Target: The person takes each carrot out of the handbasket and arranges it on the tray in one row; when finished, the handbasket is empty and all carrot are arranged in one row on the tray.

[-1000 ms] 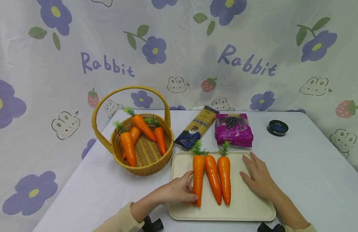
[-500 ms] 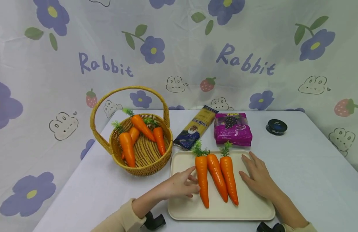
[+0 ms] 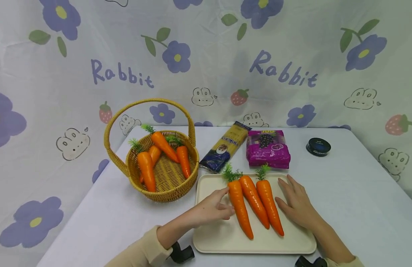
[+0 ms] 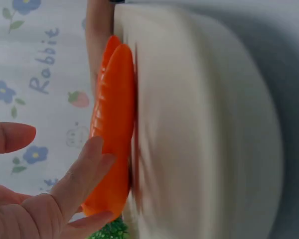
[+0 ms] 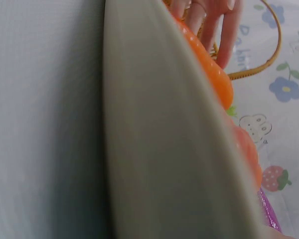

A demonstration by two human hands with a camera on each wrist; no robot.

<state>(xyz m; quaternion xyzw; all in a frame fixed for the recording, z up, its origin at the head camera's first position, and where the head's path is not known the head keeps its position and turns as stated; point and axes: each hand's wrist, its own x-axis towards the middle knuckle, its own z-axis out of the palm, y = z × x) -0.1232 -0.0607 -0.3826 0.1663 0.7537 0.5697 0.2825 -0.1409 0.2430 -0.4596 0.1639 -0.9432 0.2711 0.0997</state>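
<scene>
Three orange carrots lie side by side on a cream tray, slanted, with tips toward the near right. My left hand touches the side of the left carrot with extended fingers and thumb apart. In the left wrist view, the fingertips of my left hand rest against that carrot. The middle carrot and the right carrot lie close beside it. At the tray's right side, my right hand rests with its fingers spread, holding nothing.
A wicker basket with a tall handle holds several carrots at the left. Behind the tray lie a gold and dark blue packet and a purple packet. A round black tin stands at the back right.
The three carrots have slid right across the tray and turned, their tips swinging further right. My left hand has moved right with them, its fingers less curled. My right hand stays in place.
</scene>
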